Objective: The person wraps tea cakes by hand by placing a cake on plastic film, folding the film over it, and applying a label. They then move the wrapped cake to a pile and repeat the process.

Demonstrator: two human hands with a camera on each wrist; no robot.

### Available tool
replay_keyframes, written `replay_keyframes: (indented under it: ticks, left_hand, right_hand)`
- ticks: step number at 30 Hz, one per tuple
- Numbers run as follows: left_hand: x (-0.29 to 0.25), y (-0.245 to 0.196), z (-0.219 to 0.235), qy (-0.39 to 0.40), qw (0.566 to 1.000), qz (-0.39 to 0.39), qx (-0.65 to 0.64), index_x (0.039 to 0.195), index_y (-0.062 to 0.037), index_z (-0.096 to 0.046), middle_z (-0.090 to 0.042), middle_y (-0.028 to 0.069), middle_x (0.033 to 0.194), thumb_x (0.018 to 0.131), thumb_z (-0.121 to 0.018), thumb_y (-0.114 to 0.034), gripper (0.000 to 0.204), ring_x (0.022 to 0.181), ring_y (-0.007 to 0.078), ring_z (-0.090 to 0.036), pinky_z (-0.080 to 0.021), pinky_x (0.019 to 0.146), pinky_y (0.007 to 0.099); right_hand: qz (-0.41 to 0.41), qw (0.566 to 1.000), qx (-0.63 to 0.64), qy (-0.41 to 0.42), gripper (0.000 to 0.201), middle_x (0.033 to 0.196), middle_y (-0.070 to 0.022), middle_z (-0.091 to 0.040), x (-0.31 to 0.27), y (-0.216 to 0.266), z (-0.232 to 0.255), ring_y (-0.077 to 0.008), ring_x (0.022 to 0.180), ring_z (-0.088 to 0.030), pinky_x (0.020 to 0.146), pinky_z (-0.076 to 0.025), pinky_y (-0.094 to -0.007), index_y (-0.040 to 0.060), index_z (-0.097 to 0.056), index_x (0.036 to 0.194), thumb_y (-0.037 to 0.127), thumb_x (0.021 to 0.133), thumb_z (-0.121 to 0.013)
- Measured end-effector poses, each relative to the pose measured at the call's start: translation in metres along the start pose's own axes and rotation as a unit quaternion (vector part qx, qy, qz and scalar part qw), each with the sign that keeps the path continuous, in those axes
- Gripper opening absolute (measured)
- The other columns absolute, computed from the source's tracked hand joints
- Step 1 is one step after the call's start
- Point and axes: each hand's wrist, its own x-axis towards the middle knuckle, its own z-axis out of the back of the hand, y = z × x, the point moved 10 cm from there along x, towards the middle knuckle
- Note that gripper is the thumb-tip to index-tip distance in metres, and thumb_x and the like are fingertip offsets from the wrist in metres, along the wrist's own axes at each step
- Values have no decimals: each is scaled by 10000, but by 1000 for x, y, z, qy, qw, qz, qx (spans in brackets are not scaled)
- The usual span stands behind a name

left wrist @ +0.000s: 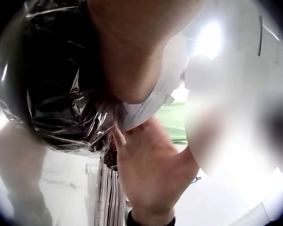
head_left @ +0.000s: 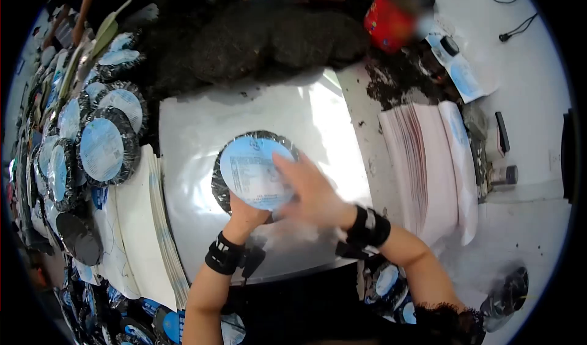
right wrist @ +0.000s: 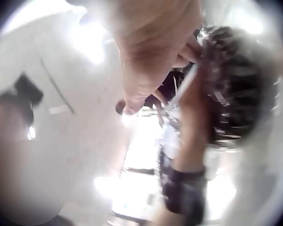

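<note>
Currently my left hand (head_left: 244,213) grips the near rim of a round, plastic-wrapped black disc (head_left: 221,183) from below, fingers curled round its edge. My right hand (head_left: 309,189) lies flat on the disc's pale blue round label (head_left: 247,171), fingers straight and pressing, nothing pinched. The disc sits at the middle of a glossy white sheet (head_left: 195,125) on the tabletop (head_left: 532,223), nearer that sheet's near edge than its far one.

Progress, judged: the label seems seated and mostly flat on this disc, so what is left here looks like smoothing it and moving the piece off. Many finished labelled discs (head_left: 101,149) are piled along the left edge. A thick stack of white sheets (head_left: 428,161) stands at the right, another stack (head_left: 143,223) at the left, so much appears to be left. Loose dark soil (head_left: 263,39) is heaped at the far edge.

Orientation: the disc is round, so no long axis. Its labelled face points up, slightly tilted toward me. The label's print lines run roughly left to right; too blurred to read.
</note>
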Motion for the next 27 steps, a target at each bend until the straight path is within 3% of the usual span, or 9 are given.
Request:
replay_keyframes:
  ticks: [4,5,8,14,17,20,24,26,27]
  left_hand:
    - [5,21,-11,160,933,105,305,1393,-48,-579,-643,156,1335,893,-630,-198,524,1377,322,-494,-345,1174,436]
    - [16,16,2,77,987,87,108,1437,-15,-511,-549,162,1420,925,-584,-197,547,1417,310,-438,-308,1195,426]
    - [-1,37,51,-187,863,36,-468,1568,83,-308,-267,182,1676,1022,-444,-194,627,1539,275,-272,-197,1258,394]
    - [-50,58,101,-125,940,188,257,1410,73,-493,-494,236,1447,996,-586,-206,508,1326,333,-493,-417,1076,447]
    - [-38,52,94,-129,959,211,135,1305,37,-559,-590,175,1267,980,-648,-184,404,1151,263,-586,-478,968,406]
    - [-62,88,102,-124,927,295,-196,1234,7,-583,-627,84,1093,952,-701,-135,337,1030,173,-600,-484,913,340]
    - [-99,87,194,-253,916,282,-135,1198,-49,-583,-580,-15,1049,959,-692,-110,270,956,86,-539,-437,854,246]
    - [-87,73,271,-354,902,216,-118,1172,-56,-603,-571,-13,1042,980,-671,-166,231,948,92,-530,-439,816,260]
    - [-77,57,330,-323,916,183,150,1264,-40,-587,-599,35,1125,1009,-653,-227,323,1011,114,-560,-467,827,259]
  right_hand:
    - [-95,858,492,-109,845,1612,-224,-367,45,-65,-32,-415,1492,-341,1217,-205,-605,-17,-364,1558,593,989,-503]
    - [-111,827,537,-127,832,1621,-220,-354,47,-82,-46,-418,1496,-331,1216,-189,-622,-5,-354,1568,574,991,-506]
    - [90,994,-42,-48,793,1639,-214,-322,48,3,-52,-415,1505,-310,1215,-178,-635,28,-382,1568,520,970,-553]
    - [61,968,-243,25,816,1561,-246,-418,47,13,-89,-442,1495,-312,1174,-202,-698,121,-507,1505,545,837,-709]
    - [65,973,-221,8,790,1541,-242,-449,56,14,-75,-419,1473,-367,1186,-275,-624,73,-495,1501,450,852,-742]
    - [-54,962,227,-139,752,1471,-234,-532,56,-39,-16,-402,1359,-513,1171,-381,-438,-3,-476,1484,259,851,-786]
    - [172,884,-399,-175,982,1553,-268,-407,171,-13,31,-400,1491,-340,1222,-202,-630,145,-372,1585,119,688,-770]
    - [217,844,-465,-156,916,1537,-238,-443,225,-55,15,-376,1477,-374,1226,-217,-609,153,-402,1566,137,723,-759]
    - [226,844,-466,-137,889,1526,-229,-461,244,-78,10,-371,1467,-391,1226,-223,-606,154,-415,1557,149,735,-753]
